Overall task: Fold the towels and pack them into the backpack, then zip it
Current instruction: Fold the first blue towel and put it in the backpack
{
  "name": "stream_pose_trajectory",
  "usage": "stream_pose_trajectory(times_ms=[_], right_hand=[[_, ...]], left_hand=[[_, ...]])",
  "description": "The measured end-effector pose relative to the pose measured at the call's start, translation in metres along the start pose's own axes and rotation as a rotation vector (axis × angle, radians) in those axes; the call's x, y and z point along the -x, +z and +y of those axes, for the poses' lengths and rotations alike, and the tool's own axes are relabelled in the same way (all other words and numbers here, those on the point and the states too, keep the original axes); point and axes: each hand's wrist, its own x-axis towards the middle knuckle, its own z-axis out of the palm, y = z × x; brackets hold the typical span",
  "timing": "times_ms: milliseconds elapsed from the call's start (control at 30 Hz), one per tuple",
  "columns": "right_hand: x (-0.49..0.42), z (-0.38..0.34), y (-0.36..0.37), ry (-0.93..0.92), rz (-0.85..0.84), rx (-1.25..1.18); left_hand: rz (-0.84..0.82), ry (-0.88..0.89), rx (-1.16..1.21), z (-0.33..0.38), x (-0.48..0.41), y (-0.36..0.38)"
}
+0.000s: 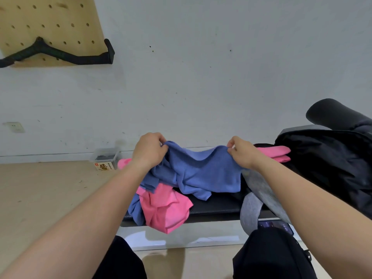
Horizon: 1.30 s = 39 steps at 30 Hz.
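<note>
A blue towel (203, 172) hangs stretched between my hands above a black bench (217, 206). My left hand (150, 151) pinches its left top corner and my right hand (240, 153) pinches its right top corner. Under it lies a crumpled pink towel (165, 208) that droops over the bench's front edge, with more blue cloth beside it. A grey towel (253, 200) lies to the right, partly under my right forearm. The black backpack (330, 162) sits at the right end of the bench, and a folded pink towel (273, 153) sticks out at its opening.
A white wall rises right behind the bench. On the floor at the left stand a clear plastic box (105, 155) and a small carton (104, 166). A phone (275, 226) lies by my right knee. A pegboard (50, 27) with a black bar hangs upper left.
</note>
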Motion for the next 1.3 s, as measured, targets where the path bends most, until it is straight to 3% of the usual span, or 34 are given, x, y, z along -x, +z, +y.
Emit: stream_pose_trajectory(times_ms=[167, 333, 467, 567, 800, 1033, 1300], right_hand=[[0.001, -0.034, 0.009, -0.110, 0.018, 0.081], [0.006, -0.056, 0.032, 0.014, 0.045, 0.069], [0.014, -0.055, 0.061, 0.046, 0.036, -0.228], [0.023, -0.054, 0.087, 0.037, 0.019, -0.505], [0.039, -0.045, 0.126, 0.014, 0.037, -0.799], [0.030, -0.031, 0.110, 0.014, 0.094, -0.649], [0.032, -0.040, 0.102, 0.015, -0.067, -0.708]], left_hand=[[-0.225, -0.036, 0.098, 0.022, 0.010, 0.023], [-0.288, 0.020, 0.179, 0.019, 0.027, 0.028], [-0.231, 0.089, 0.140, 0.001, 0.045, 0.034], [-0.088, 0.044, 0.149, -0.014, 0.054, 0.042], [0.036, -0.018, 0.166, -0.004, 0.072, 0.066], [-0.072, 0.024, 0.392, -0.006, 0.072, 0.085], [-0.125, -0.023, 0.540, -0.002, 0.067, 0.082]])
